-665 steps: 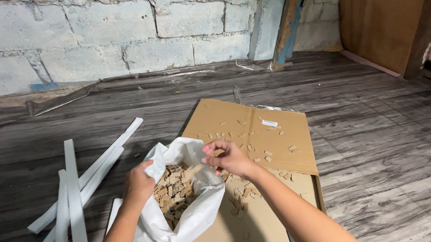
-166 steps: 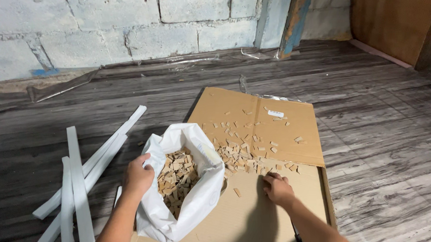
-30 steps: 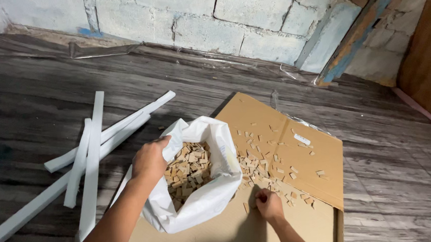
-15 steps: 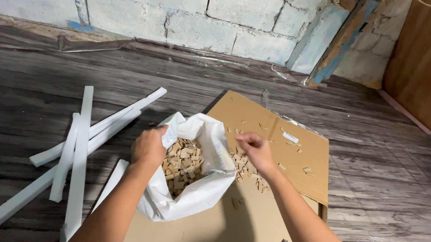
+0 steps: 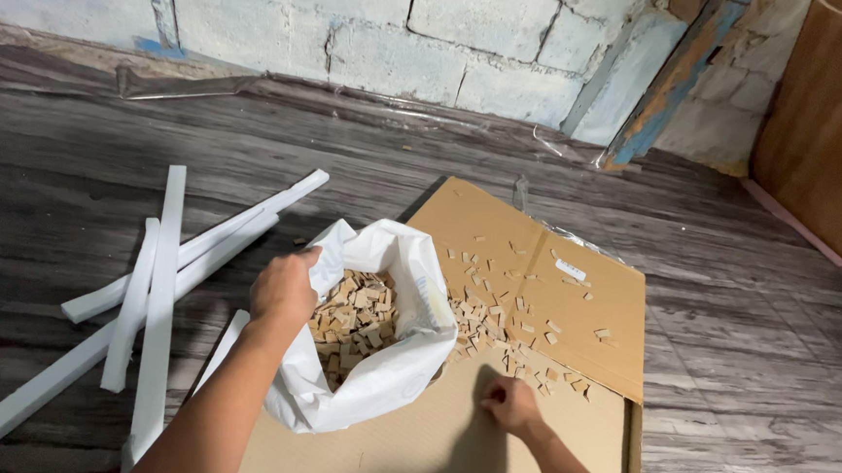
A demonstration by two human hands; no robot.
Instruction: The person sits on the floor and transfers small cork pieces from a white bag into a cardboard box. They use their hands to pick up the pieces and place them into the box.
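A white plastic bag lies open on a flattened cardboard sheet, holding several small tan wooden pieces. My left hand grips the bag's rim at its left side and holds the mouth open. More loose wooden pieces lie scattered on the cardboard to the right of the bag. My right hand is down on the cardboard at the near edge of that scatter, fingers curled; whether it holds any pieces is hidden.
Several long white strips lie on the dark wood-look floor to the left. A block wall runs along the back, a blue-painted plank leans in the corner, and a brown door stands at right.
My right hand has dropped from the bag's mouth back down to the cardboard near the scattered pieces. The left hand keeps its grip on the bag rim.
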